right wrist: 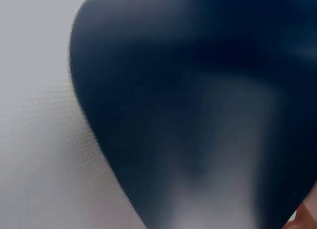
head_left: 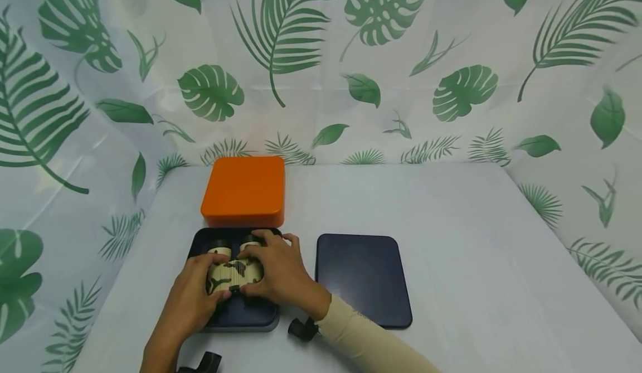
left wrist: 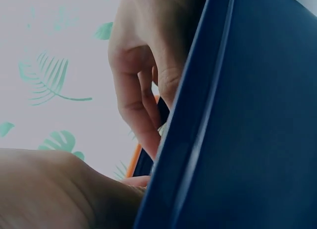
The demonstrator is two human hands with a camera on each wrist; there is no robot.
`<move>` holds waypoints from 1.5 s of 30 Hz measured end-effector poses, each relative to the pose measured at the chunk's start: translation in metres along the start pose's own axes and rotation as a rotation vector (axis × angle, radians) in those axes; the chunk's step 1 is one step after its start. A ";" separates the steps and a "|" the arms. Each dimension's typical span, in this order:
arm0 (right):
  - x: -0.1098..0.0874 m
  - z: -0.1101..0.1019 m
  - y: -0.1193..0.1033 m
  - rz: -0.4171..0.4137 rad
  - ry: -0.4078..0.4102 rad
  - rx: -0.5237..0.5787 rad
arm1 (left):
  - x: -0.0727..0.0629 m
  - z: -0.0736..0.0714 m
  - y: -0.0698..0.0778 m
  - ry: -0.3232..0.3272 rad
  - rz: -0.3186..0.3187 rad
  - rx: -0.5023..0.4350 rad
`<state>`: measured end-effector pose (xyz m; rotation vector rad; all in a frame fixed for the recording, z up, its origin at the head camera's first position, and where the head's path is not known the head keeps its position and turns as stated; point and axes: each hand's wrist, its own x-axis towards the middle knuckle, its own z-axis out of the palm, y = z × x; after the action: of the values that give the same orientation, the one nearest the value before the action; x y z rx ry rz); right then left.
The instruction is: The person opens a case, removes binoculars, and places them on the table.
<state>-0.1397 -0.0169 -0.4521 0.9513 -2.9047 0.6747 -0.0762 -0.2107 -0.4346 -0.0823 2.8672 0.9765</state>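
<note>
A pair of camouflage-patterned binoculars [head_left: 233, 275], tan with dark blotches, lies in a navy tin box [head_left: 241, 318], its two black-ended barrels toward the far side. My left hand [head_left: 193, 289] grips the binoculars from the left, thumb at the near edge. From the right, my right hand [head_left: 283, 270] holds them with spread, curved fingers, some reaching the right barrel. In the left wrist view, the navy box wall [left wrist: 257, 115] fills the right side and hides the binoculars. A blurred navy surface [right wrist: 173, 115] covers most of the right wrist view.
An orange box [head_left: 246, 189] stands directly behind the navy tin. Right of the tin, a flat navy lid [head_left: 361, 278] lies on the white table [head_left: 466, 250], partly under the right forearm. Black camera mounts [head_left: 303, 328] show near the wrists. A leaf-print curtain [head_left: 311, 100] surrounds the table.
</note>
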 end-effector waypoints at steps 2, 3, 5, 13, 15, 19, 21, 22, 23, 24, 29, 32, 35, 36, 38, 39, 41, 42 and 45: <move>0.000 0.002 0.001 -0.003 0.007 0.011 | 0.000 0.000 0.001 0.003 -0.015 0.005; 0.000 0.002 0.001 -0.004 0.011 0.014 | 0.000 0.000 0.002 0.005 -0.020 0.011; 0.000 0.003 0.001 -0.004 0.017 0.020 | -0.001 0.000 0.003 0.009 -0.026 0.022; -0.005 -0.003 0.000 -0.025 0.068 0.062 | -0.008 -0.011 0.011 0.038 -0.012 0.058; -0.006 -0.008 -0.002 -0.042 0.099 0.070 | -0.010 -0.015 0.014 0.048 -0.009 0.054; -0.011 -0.021 -0.005 -0.062 0.141 0.099 | -0.013 -0.019 0.020 0.064 0.003 0.041; -0.015 -0.027 -0.005 -0.060 0.148 0.116 | -0.015 -0.020 0.023 0.074 0.013 0.029; -0.016 -0.030 -0.005 -0.058 0.149 0.124 | -0.016 -0.020 0.025 0.076 0.019 0.020; -0.018 -0.032 -0.005 -0.058 0.151 0.131 | -0.016 -0.020 0.027 0.079 0.026 0.011; -0.019 -0.034 -0.005 -0.054 0.153 0.136 | -0.017 -0.020 0.029 0.081 0.030 0.001; -0.027 -0.044 0.000 -0.029 0.157 0.142 | -0.018 -0.017 0.040 0.093 0.062 -0.044; -0.033 -0.051 0.004 -0.010 0.169 0.151 | -0.018 -0.015 0.047 0.106 0.093 -0.051; -0.040 -0.058 0.010 -0.003 0.192 0.171 | -0.016 -0.012 0.056 0.100 0.110 -0.062; -0.042 -0.060 0.012 -0.003 0.200 0.174 | -0.016 -0.011 0.059 0.094 0.110 -0.066; -0.048 -0.065 0.016 -0.001 0.216 0.174 | -0.015 -0.009 0.066 0.079 0.102 -0.077; -0.050 -0.067 0.018 0.000 0.223 0.171 | -0.014 -0.008 0.070 0.071 0.098 -0.084; -0.056 -0.072 0.023 0.007 0.236 0.162 | -0.013 -0.004 0.077 0.056 0.090 -0.096; -0.058 -0.074 0.025 0.013 0.240 0.154 | -0.012 -0.003 0.080 0.049 0.091 -0.106; -0.067 -0.080 0.033 0.025 0.249 0.136 | -0.009 0.004 0.090 0.034 0.096 -0.131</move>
<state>-0.1135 0.0767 -0.4019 0.7785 -2.6853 0.9296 -0.0744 -0.1373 -0.3823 0.0283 2.8582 1.1914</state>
